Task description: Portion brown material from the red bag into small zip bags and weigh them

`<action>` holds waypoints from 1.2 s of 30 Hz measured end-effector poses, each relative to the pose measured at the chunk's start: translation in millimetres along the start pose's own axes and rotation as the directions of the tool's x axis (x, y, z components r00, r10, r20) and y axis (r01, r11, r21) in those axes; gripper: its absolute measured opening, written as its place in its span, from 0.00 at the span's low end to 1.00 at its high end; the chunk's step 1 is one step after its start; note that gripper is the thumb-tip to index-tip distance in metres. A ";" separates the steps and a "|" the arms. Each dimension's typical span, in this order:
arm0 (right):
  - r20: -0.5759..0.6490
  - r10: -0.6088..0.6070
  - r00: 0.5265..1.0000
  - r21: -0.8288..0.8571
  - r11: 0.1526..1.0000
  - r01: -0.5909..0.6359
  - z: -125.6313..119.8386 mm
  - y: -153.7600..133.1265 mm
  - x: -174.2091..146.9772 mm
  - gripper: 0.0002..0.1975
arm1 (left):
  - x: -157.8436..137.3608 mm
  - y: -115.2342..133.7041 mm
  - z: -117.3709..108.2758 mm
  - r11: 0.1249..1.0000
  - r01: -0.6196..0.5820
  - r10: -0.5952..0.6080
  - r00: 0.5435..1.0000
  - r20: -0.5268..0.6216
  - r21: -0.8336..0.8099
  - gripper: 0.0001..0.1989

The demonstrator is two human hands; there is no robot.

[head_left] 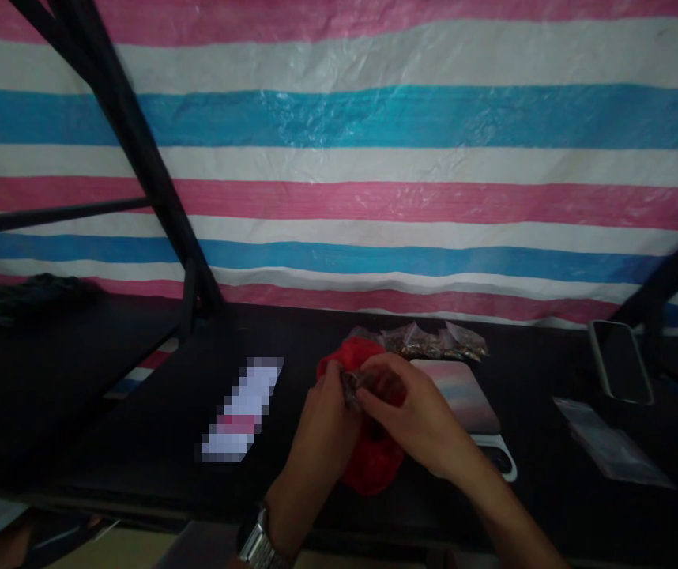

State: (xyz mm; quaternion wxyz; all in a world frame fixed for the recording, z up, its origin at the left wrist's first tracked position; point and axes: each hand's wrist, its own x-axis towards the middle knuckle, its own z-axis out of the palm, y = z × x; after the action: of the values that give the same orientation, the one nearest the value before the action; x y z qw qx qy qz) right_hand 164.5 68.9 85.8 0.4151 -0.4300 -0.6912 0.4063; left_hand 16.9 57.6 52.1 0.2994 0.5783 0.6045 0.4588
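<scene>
Above a red plastic bag (374,466), both of my hands meet at a small clear plastic bag (351,386). My left hand (328,415) is closed on the small bag's left side. From the right, my right hand (407,403) pinches the same bag between thumb and fingers. Its contents are dark and too small to make out. Just right of the red bag lies a flat scale (463,395) with a shiny plate, partly behind my right hand. Several small filled clear bags (419,340) lie in a row behind it.
At the right are a phone (620,362) and flat clear bags (612,446). A blurred-out paper or card (244,411) lies at the left on the black table (155,435). A black metal frame (137,150) stands at the left, before a striped plastic sheet (374,118).
</scene>
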 end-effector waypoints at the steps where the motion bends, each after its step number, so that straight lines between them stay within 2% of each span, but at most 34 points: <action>1: -0.002 -0.042 0.999 -0.079 0.996 0.042 -0.1 -0.7 -0.8 0.10 | -0.2 -4.0 2.7 0.999 -0.017 0.017 1.000 -0.002 -0.047 0.11; 4: 0.008 -0.121 0.993 -0.243 0.963 0.120 -2.6 -1.7 -2.0 0.14 | -3.5 -15.9 7.9 0.980 -0.081 0.083 0.997 0.004 -0.180 0.15; 7: 0.031 -0.178 0.983 -0.350 0.920 0.178 -4.0 -0.2 -2.3 0.14 | -8.1 -24.2 8.7 0.959 -0.086 0.101 0.994 0.041 -0.270 0.19; 11: 0.068 -0.301 0.951 -0.425 0.854 0.300 0.3 2.4 -5.0 0.15 | -12.2 -33.1 9.2 0.960 -0.101 0.101 0.995 -0.014 -0.262 0.24; 13: 0.075 -0.326 0.942 -0.446 0.834 0.324 4.0 2.1 -7.0 0.16 | -13.4 -37.6 10.9 0.966 -0.101 0.089 0.994 -0.063 -0.238 0.27; 16: 0.076 -0.339 0.938 -0.476 0.814 0.333 7.8 -2.2 -9.8 0.17 | -15.0 -40.4 13.0 0.966 -0.068 0.045 0.994 -0.095 -0.250 0.28; 19: 0.035 -0.363 0.931 -0.497 0.802 0.332 7.1 -10.7 -12.2 0.15 | -17.8 -35.1 13.2 0.955 -0.060 0.022 0.991 -0.134 -0.290 0.25; 22: -0.011 -0.396 0.918 -0.516 0.789 0.334 2.5 -19.8 -14.6 0.15 | -21.1 -22.9 14.2 0.945 -0.098 0.047 0.985 -0.168 -0.311 0.25; 27: -0.062 -0.447 0.893 -0.583 0.742 0.331 -5.7 -27.5 -17.2 0.12 | -22.7 -0.9 23.5 0.877 -0.123 0.091 0.992 -0.090 -0.464 0.23; 29: -0.076 -0.435 0.897 -0.590 0.745 0.311 -7.5 -28.3 -17.1 0.12 | -20.8 3.3 27.6 0.855 -0.100 0.078 0.995 -0.065 -0.509 0.21; 31: -0.114 -0.414 0.903 -0.568 0.773 0.282 -8.7 -27.7 -16.3 0.11 | -17.4 4.6 28.6 0.860 -0.094 0.055 0.994 -0.091 -0.502 0.20; 34: -0.240 -0.368 0.898 -0.467 0.855 0.226 -11.0 -23.5 -14.3 0.12 | -12.9 5.9 19.1 0.875 -0.128 0.035 0.978 -0.203 -0.467 0.18; 36: -0.236 -0.285 0.929 -0.400 0.900 0.174 -12.5 -18.6 -13.3 0.12 | -13.4 9.0 5.8 0.873 -0.162 0.009 0.948 -0.317 -0.459 0.17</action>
State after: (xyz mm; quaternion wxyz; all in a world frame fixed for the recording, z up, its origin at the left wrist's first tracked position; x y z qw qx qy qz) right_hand 175.0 53.5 104.0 0.4680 -0.4699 -0.7337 0.1481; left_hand 27.9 45.0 55.6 0.3154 0.4345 0.4844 0.6907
